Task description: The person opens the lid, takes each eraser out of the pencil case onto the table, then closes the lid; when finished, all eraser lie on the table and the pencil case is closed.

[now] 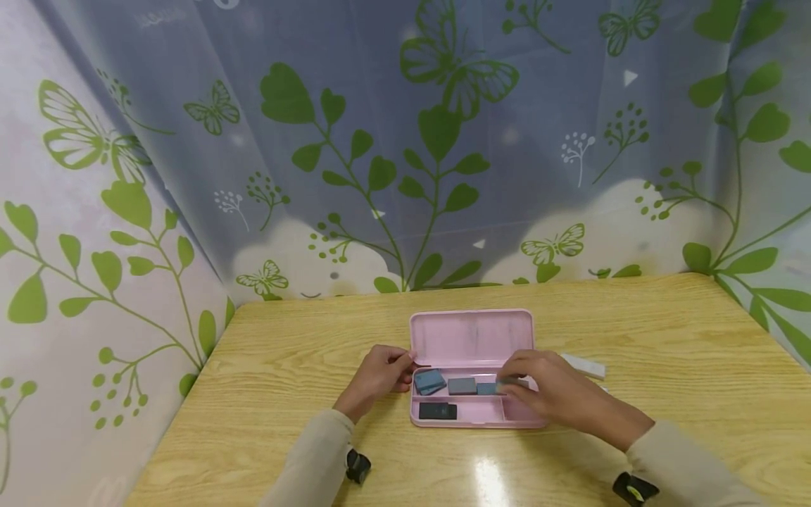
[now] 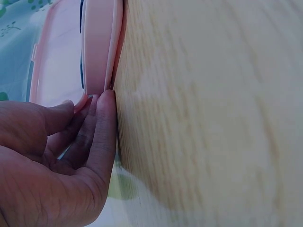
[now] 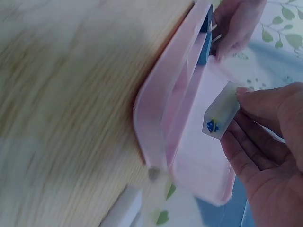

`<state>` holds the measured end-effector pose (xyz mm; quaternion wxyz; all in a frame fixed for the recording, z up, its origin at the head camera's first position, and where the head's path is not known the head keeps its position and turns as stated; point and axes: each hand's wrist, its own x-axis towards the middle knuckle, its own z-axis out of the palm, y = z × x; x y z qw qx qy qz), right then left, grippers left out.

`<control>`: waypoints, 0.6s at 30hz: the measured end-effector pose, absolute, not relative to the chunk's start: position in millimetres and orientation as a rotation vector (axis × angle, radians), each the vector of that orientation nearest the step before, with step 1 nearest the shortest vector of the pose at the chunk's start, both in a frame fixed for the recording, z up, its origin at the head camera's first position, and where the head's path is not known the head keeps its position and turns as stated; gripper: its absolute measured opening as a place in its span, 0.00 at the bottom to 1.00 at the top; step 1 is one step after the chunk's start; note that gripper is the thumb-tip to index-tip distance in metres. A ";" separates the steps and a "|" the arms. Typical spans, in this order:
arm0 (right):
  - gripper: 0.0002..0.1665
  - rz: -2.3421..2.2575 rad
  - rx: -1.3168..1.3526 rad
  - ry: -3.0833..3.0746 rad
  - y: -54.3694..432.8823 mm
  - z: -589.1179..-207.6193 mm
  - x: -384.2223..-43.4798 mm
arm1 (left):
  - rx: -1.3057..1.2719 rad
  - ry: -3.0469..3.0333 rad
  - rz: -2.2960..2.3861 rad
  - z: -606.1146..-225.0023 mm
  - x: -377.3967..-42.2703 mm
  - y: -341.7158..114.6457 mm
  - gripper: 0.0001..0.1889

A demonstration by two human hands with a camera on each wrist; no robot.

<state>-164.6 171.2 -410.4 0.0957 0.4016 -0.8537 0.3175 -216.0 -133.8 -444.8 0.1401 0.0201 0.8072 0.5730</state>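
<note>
An open pink pencil case [image 1: 469, 412] lies on the table with its lid [image 1: 472, 338] tipped back. By its left end, my left hand [image 1: 382, 371] holds the corner near the hinge, thumb at the lid and fingertips against the case [image 2: 97, 47]. Over the case's right part, my right hand [image 1: 548, 387] pinches a small pale eraser [image 3: 221, 111] with a blue picture on it, between thumb and fingers. Inside the back compartment sit blue-grey blocks [image 1: 429, 382], [image 1: 462, 386]. A black capped piece [image 1: 438, 410] lies in the front left compartment.
A white block [image 1: 584, 366] lies on the wooden table [image 1: 304, 345] right of the case, with part of another white thing beside the right wrist. Patterned cloth [image 1: 355, 141] hangs behind the table and along its sides.
</note>
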 end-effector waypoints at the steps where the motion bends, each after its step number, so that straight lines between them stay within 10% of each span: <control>1: 0.07 0.940 1.182 -2.529 174.8 -410.0 -165.1 | 0.056 2.333 1.654 -445.0 -216.2 -133.8 0.15; 18: 0.08 0.795 0.949 -2.608 238.9 -412.0 -182.9 | 0.064 2.336 1.653 -442.7 -215.2 -133.5 0.16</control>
